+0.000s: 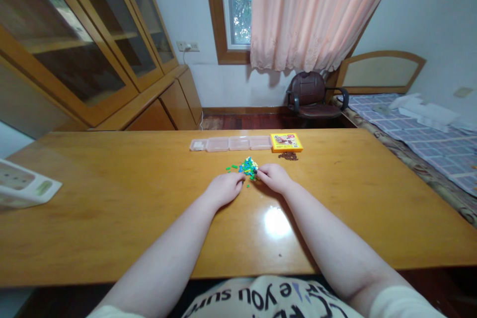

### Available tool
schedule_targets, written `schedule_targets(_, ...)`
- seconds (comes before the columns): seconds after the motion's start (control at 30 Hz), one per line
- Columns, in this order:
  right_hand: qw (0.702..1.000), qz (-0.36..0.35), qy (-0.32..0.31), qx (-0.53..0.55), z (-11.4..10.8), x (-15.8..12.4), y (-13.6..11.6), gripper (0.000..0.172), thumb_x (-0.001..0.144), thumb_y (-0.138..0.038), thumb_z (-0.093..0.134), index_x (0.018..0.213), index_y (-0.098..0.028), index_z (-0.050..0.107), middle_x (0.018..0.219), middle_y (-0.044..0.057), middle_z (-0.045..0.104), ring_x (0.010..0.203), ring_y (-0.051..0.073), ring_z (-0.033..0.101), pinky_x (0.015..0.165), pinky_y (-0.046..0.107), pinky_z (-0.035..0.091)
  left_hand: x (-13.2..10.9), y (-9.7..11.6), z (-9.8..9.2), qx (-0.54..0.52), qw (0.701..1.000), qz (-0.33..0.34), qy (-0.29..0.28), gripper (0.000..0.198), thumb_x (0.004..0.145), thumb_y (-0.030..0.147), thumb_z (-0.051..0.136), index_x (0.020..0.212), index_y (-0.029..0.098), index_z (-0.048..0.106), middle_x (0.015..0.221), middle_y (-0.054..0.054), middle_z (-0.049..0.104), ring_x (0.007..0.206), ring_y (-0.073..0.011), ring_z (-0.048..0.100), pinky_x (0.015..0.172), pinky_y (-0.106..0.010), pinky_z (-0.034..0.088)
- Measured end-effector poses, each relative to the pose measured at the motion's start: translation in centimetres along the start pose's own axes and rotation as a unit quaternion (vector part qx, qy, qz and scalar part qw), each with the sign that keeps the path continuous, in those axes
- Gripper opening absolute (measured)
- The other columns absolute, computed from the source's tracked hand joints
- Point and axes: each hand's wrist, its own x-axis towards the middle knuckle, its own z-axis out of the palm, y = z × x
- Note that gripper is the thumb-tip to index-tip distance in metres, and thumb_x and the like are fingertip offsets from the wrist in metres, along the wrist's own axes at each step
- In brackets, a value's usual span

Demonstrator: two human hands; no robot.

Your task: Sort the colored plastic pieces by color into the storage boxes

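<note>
A small heap of building bricks [247, 166] in green, blue, yellow and white lies on the wooden table [149, 194]. At the heap's near left edge rests my left hand [225, 189], its fingers curled together; what they hold, if anything, is hidden. My right hand [275, 177] is at the heap's right side with thumb and fingers closed in a pinch. Something small and dark shows at its fingertips, too small to name. A few loose green bricks [234, 166] lie left of the heap, and one green brick [248, 186] lies between my hands.
Behind the heap stands a row of clear plastic trays [217, 144], with a yellow box [286, 142] at its right end. Brown bricks [288, 156] lie before the box. A white plastic object [28, 185] stands at the far left. Beyond the table is a brown chair [312, 92].
</note>
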Motion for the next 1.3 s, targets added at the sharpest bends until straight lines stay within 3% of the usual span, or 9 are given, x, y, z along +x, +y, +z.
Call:
schedule_targets(0.13, 1.000, -0.012, -0.010, -0.010, -0.1, -0.1, -0.2, 0.041, 0.091, -0.035, 0.040, 0.062, -0.017, 0.062, 0.062, 0.003, 0.060, 0.059, 0.012, 0.046, 0.056, 0.024, 0.024, -0.3, 0.1, -0.5, 0.004, 1.000, 0.027, 0.006, 0.033, 0.087, 0.024, 0.041, 0.111, 0.029, 0.063, 0.108, -0.001, 0.068, 0.093, -0.0197, 0.063, 0.081, -0.030, 0.048)
schedule_targets(0.37, 0.998, -0.042, -0.026, -0.029, -0.2, -0.1, -0.5, 0.043, 0.092, -0.040, 0.041, 0.067, -0.017, 0.067, 0.067, 0.005, 0.065, 0.062, 0.013, 0.050, 0.058, 0.024, 0.027, -0.9, 0.5, -0.8, 0.013, 0.994, 0.092, -0.051, 0.034, 0.084, 0.025, 0.044, 0.108, 0.032, 0.066, 0.103, 0.000, 0.070, 0.093, -0.0198, 0.063, 0.082, -0.029, 0.047)
schedule_targets(0.47, 0.996, -0.078, -0.042, -0.029, -0.1, 0.0, -0.9, 0.041, 0.092, -0.041, 0.041, 0.074, -0.018, 0.071, 0.073, 0.006, 0.068, 0.065, 0.014, 0.054, 0.060, 0.024, 0.030, -0.9, -0.2, -1.0, 0.028, 0.996, 0.068, -0.053, 0.034, 0.084, 0.028, 0.044, 0.111, 0.033, 0.065, 0.103, -0.001, 0.070, 0.092, -0.0207, 0.064, 0.081, -0.030, 0.047)
schedule_targets(0.67, 0.990, -0.132, -0.039, -0.031, -0.1, 0.1, -1.4, 0.030, 0.090, -0.032, 0.046, 0.107, -0.021, 0.068, 0.099, 0.008, 0.070, 0.086, 0.018, 0.061, 0.076, 0.026, 0.038, -0.8, -1.5, -1.7, 0.062, 0.997, -0.032, -0.030, 0.035, 0.086, 0.027, 0.041, 0.112, 0.029, 0.064, 0.107, -0.006, 0.068, 0.093, -0.0228, 0.064, 0.081, -0.033, 0.048)
schedule_targets(0.83, 0.994, -0.091, 0.001, -0.057, -0.4, 0.0, -1.4, 0.028, 0.089, -0.029, 0.047, 0.106, -0.020, 0.068, 0.094, 0.009, 0.070, 0.084, 0.019, 0.061, 0.077, 0.028, 0.038, -1.2, -0.5, -1.7, 0.029, 0.994, 0.073, -0.071, 0.036, 0.083, 0.025, 0.043, 0.111, 0.034, 0.065, 0.106, 0.000, 0.069, 0.096, -0.0196, 0.063, 0.082, -0.028, 0.047)
schedule_targets(0.93, 0.994, -0.092, 0.005, -0.059, -0.2, 0.0, -1.3, 0.027, 0.087, -0.028, 0.049, 0.107, -0.021, 0.068, 0.095, 0.009, 0.070, 0.083, 0.019, 0.061, 0.076, 0.028, 0.038, -1.2, -0.5, -1.5, 0.024, 0.992, 0.094, -0.081, 0.037, 0.084, 0.026, 0.043, 0.111, 0.034, 0.065, 0.106, 0.001, 0.069, 0.095, -0.0196, 0.063, 0.082, -0.029, 0.047)
schedule_targets(1.0, 0.993, -0.101, -0.001, -0.061, 0.1, 0.0, -1.2, 0.028, 0.087, -0.027, 0.050, 0.106, -0.021, 0.068, 0.096, 0.009, 0.070, 0.084, 0.020, 0.061, 0.076, 0.029, 0.038, -1.1, -0.9, -1.5, 0.027, 0.994, 0.081, -0.074, 0.036, 0.084, 0.027, 0.042, 0.112, 0.034, 0.065, 0.108, 0.000, 0.069, 0.097, -0.0202, 0.063, 0.083, -0.029, 0.047)
schedule_targets(1.17, 0.990, -0.133, -0.020, -0.035, 0.6, 0.1, -1.1, 0.027, 0.085, -0.026, 0.052, 0.106, -0.021, 0.069, 0.097, 0.008, 0.070, 0.087, 0.019, 0.061, 0.080, 0.029, 0.039, -0.7, -1.8, -1.5, 0.057, 0.997, -0.038, -0.033, 0.035, 0.087, 0.027, 0.041, 0.112, 0.029, 0.064, 0.109, -0.005, 0.068, 0.097, -0.0219, 0.063, 0.085, -0.032, 0.047)
schedule_targets(1.3, 0.992, -0.118, -0.002, -0.038, 0.3, 0.2, -1.0, 0.026, 0.086, -0.024, 0.050, 0.104, -0.021, 0.069, 0.097, 0.008, 0.070, 0.085, 0.019, 0.061, 0.079, 0.028, 0.039, -0.7, -1.1, -1.4, 0.049, 0.998, -0.002, -0.033, 0.039, 0.086, 0.026, 0.042, 0.120, 0.033, 0.058, 0.112, -0.002, 0.067, 0.097, -0.0211, 0.063, 0.085, -0.031, 0.047)
